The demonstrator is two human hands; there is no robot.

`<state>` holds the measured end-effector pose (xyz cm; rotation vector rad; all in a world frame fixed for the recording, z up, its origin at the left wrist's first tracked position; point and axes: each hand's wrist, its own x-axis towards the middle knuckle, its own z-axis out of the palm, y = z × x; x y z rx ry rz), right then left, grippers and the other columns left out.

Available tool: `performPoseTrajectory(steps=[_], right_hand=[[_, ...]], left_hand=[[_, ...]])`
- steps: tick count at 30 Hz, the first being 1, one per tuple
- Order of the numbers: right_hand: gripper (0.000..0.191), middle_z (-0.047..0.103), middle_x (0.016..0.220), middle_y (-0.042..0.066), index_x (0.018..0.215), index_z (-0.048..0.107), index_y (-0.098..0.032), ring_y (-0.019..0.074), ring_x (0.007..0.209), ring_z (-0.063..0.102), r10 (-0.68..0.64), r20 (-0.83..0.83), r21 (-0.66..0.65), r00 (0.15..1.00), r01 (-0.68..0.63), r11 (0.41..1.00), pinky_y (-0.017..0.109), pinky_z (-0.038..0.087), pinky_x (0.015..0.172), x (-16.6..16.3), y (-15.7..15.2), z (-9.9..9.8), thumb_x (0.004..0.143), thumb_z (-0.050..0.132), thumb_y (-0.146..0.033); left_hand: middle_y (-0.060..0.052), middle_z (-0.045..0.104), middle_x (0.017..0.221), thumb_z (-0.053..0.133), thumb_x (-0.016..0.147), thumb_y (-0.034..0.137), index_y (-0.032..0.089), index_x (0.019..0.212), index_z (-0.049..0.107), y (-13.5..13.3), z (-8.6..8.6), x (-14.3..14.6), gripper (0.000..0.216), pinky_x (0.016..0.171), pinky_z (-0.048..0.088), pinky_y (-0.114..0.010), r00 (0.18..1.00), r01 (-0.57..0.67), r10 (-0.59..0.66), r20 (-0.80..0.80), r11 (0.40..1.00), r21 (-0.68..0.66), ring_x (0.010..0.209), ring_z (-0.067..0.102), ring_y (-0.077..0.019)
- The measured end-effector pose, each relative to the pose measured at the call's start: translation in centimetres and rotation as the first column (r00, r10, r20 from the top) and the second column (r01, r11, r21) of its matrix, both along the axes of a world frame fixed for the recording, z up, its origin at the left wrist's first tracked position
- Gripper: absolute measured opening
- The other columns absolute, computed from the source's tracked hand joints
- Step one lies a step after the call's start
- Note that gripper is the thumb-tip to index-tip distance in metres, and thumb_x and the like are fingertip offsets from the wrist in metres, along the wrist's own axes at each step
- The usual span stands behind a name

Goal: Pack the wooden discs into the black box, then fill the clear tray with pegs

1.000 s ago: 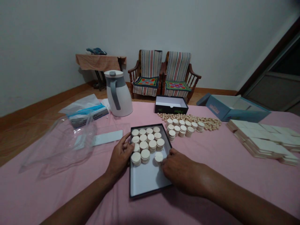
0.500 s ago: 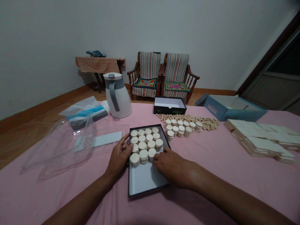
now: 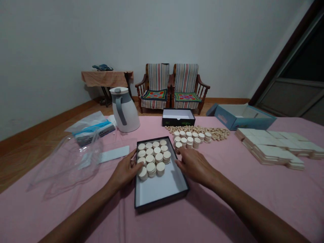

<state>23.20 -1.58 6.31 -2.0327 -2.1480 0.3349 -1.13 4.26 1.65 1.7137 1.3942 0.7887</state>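
Observation:
A black shallow box (image 3: 162, 192) with a white floor lies on the pink table in front of me. Its far half holds rows of stacked pale wooden discs (image 3: 154, 156). My left hand (image 3: 124, 169) rests on the box's left edge, fingers curled against the nearest disc stack. My right hand (image 3: 193, 164) lies palm down just right of the box, fingers loosely spread and empty, pointing toward several disc stacks (image 3: 191, 139) that stand loose on the cloth.
Small wooden beads (image 3: 215, 132) are strewn behind the loose stacks. A white jug (image 3: 124, 109), a black box (image 3: 178, 116), a blue box (image 3: 240, 116), flat pale tiles (image 3: 275, 146) and clear plastic bags (image 3: 68, 157) also lie on the table. Two striped chairs stand behind.
My right hand pushed a disc stack against the others in the box, then drew out to the right toward the loose stacks. My left hand stayed at the box's edge.

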Motion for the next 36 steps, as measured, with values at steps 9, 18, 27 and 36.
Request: performPoseTrajectory(steps=[9,18,27,36], right_hand=[[0.031,0.069,0.093,0.018,0.088,0.064,-0.010,0.0238,0.086,0.065,0.034,-0.014,-0.078,0.999,-0.035,0.996,0.029,0.037,0.065,-0.5,0.0,-2.5,0.091,0.037,-0.024],[0.035,0.067,0.076,0.013,0.074,0.062,-0.013,0.0179,0.070,0.061,0.038,-0.079,0.015,0.996,-0.037,0.999,0.027,0.031,0.060,1.4,-4.4,0.8,0.091,0.034,-0.026],[0.032,0.064,0.073,0.009,0.070,0.054,-0.018,0.0170,0.068,0.059,-0.081,-0.163,-0.036,0.983,0.076,0.996,0.026,0.037,0.063,8.2,-10.6,1.2,0.092,0.033,-0.028],[0.033,0.063,0.074,0.009,0.067,0.047,-0.021,0.0189,0.069,0.060,-0.203,-0.118,-0.066,0.972,0.197,0.978,0.028,0.036,0.063,14.4,-11.5,-1.2,0.093,0.030,-0.033]], left_hand=[[0.005,0.059,0.055,0.053,0.069,0.024,0.014,0.131,0.053,-0.4,0.3,-0.1,0.062,0.044,0.032,-0.020,0.997,0.081,-0.081,-0.007,0.993,0.086,0.047,0.048,-0.0135],[0.008,0.048,0.042,0.051,0.072,0.026,0.015,0.135,0.048,-3.6,4.3,1.0,0.064,0.031,0.027,-0.016,0.992,0.119,-0.121,0.042,0.992,0.048,0.031,0.038,-0.0092],[0.008,0.050,0.049,0.047,0.077,0.021,0.017,0.146,0.030,-7.1,3.5,8.6,0.071,0.027,0.029,-0.013,0.921,0.351,-0.332,0.204,0.934,-0.064,0.029,0.038,-0.0059],[0.007,0.050,0.047,0.051,0.072,0.018,0.014,0.138,0.045,-5.9,0.9,15.7,0.066,0.040,0.036,-0.018,0.885,0.396,-0.381,0.269,0.918,0.000,0.040,0.043,-0.0101]])
